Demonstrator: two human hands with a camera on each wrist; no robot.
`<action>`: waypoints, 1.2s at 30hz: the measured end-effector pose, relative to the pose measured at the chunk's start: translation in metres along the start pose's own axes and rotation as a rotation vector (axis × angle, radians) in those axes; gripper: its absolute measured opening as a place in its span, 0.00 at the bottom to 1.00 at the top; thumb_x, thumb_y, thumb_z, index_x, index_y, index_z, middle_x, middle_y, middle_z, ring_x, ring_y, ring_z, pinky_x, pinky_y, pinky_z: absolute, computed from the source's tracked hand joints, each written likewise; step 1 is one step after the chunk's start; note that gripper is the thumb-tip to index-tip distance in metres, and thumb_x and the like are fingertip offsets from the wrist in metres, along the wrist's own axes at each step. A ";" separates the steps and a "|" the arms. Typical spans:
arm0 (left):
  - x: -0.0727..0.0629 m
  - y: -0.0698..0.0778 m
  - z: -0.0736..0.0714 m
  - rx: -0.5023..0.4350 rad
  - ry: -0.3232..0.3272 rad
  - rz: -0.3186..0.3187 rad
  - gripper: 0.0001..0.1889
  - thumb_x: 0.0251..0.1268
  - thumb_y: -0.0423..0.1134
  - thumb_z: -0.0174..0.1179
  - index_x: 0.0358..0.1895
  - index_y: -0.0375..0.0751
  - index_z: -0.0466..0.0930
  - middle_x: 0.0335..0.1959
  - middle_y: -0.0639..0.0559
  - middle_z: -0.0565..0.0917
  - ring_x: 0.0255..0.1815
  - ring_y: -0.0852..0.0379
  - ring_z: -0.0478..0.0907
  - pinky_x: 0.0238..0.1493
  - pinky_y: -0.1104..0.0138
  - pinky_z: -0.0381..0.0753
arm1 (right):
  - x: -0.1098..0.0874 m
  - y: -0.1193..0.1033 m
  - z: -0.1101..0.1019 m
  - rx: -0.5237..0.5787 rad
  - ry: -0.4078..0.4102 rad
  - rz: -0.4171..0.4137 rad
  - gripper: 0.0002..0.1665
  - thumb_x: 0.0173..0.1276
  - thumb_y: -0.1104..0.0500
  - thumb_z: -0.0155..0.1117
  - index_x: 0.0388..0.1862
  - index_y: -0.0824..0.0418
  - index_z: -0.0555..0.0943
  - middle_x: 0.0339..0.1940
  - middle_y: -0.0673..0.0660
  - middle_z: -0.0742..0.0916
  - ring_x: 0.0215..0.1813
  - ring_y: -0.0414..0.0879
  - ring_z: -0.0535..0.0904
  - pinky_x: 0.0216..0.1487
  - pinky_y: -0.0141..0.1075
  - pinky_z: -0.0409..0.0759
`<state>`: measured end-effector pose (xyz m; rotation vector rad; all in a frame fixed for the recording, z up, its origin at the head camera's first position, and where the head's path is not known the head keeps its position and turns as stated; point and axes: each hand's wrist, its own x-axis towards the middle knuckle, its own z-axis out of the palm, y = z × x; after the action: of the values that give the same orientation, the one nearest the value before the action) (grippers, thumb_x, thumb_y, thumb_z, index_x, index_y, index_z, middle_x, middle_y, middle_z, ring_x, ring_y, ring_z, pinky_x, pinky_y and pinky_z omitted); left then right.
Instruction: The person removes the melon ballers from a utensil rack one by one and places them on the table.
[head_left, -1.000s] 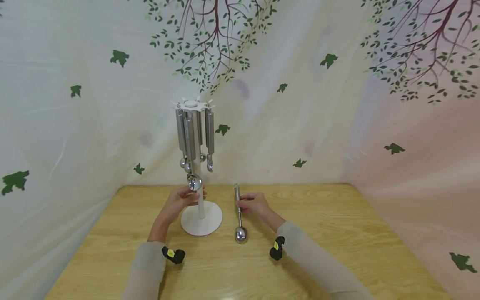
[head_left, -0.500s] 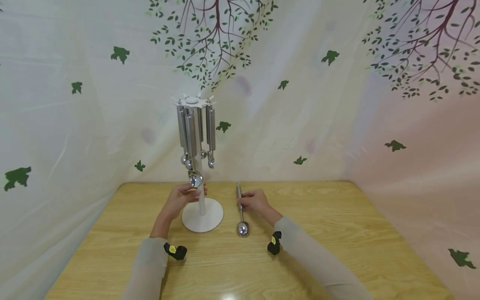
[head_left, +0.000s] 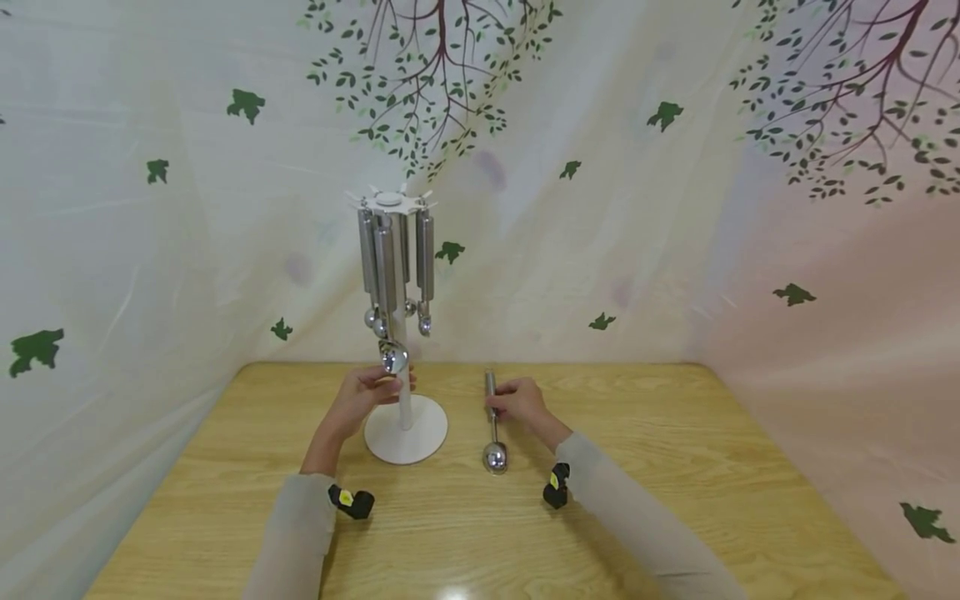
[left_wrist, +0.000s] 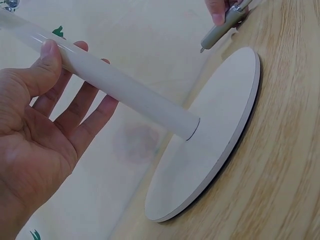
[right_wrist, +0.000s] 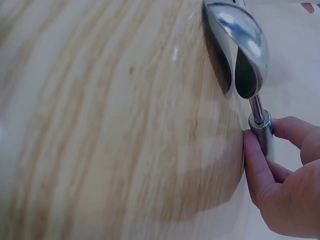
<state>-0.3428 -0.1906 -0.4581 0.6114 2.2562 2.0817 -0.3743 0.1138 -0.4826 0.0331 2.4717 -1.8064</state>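
A white utensil stand rises from a round base at the left of the table, and several metal ice cream scoops hang from its hooked top. My left hand holds its pole low down, thumb on the near side and fingers behind, just beneath the lowest hanging scoop. To the right of the base, another ice cream scoop is low over the table, its bowl toward me with the domed side up. My right hand pinches that scoop's grey handle between thumb and fingers.
The wooden table reaches back to a pale cloth backdrop printed with branches and leaves. A small black wrist camera sits on the left sleeve, and another camera on the right one.
My right hand has shifted a little to the right with the ice cream scoop, away from the stand. The left hand keeps its hold on the pole, and the view has tilted slightly.
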 end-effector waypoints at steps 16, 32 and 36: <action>-0.002 0.000 0.001 -0.016 -0.002 -0.018 0.20 0.75 0.31 0.57 0.63 0.19 0.73 0.55 0.38 0.87 0.50 0.58 0.88 0.55 0.60 0.86 | -0.006 0.002 -0.010 -0.107 -0.017 -0.058 0.19 0.61 0.69 0.74 0.49 0.77 0.83 0.39 0.69 0.90 0.29 0.47 0.88 0.33 0.38 0.89; -0.001 -0.001 -0.001 -0.012 0.008 0.000 0.21 0.75 0.31 0.58 0.63 0.17 0.72 0.54 0.38 0.87 0.53 0.49 0.87 0.54 0.61 0.87 | -0.004 0.004 -0.015 -0.087 -0.006 -0.002 0.18 0.62 0.69 0.73 0.50 0.76 0.82 0.36 0.68 0.91 0.27 0.41 0.84 0.31 0.36 0.88; -0.001 -0.001 0.000 -0.003 0.000 0.005 0.21 0.75 0.31 0.58 0.63 0.17 0.73 0.56 0.31 0.84 0.57 0.38 0.85 0.54 0.61 0.87 | -0.004 0.003 -0.017 -0.091 -0.014 0.027 0.19 0.63 0.67 0.73 0.52 0.74 0.82 0.36 0.67 0.91 0.27 0.42 0.85 0.32 0.37 0.88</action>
<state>-0.3426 -0.1912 -0.4590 0.6176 2.2538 2.0865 -0.3707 0.1310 -0.4803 0.0477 2.5277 -1.6755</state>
